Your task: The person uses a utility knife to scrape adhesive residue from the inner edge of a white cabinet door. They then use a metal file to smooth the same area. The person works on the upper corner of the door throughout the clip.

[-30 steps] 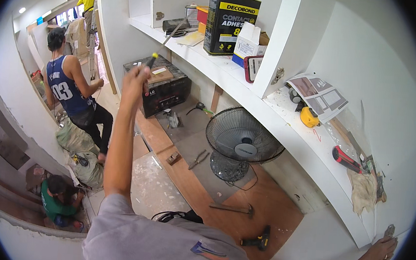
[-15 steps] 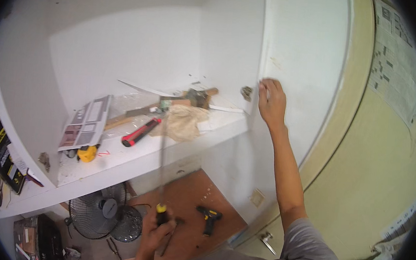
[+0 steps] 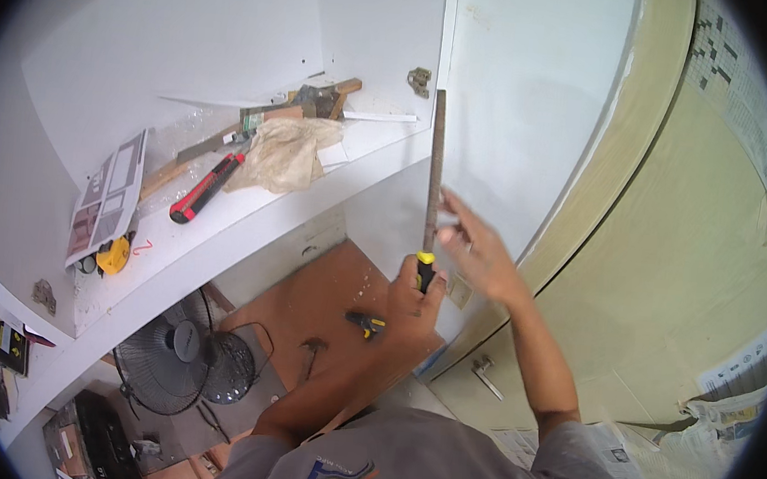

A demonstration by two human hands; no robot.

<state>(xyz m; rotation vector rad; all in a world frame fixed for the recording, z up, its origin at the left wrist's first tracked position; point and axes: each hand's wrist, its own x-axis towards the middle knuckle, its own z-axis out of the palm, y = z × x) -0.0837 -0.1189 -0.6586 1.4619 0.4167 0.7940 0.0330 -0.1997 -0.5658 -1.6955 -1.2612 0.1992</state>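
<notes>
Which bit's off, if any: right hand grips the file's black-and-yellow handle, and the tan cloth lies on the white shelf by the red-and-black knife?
Wrong hand: the head view shows the left hand gripping the file by its black-and-yellow handle. The tan cloth does lie on the white shelf by the red-and-black knife.

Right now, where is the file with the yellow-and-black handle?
In the head view, the file points toward the top edge, just right of centre, gripped in the left hand, with the right hand close on its right.
</notes>
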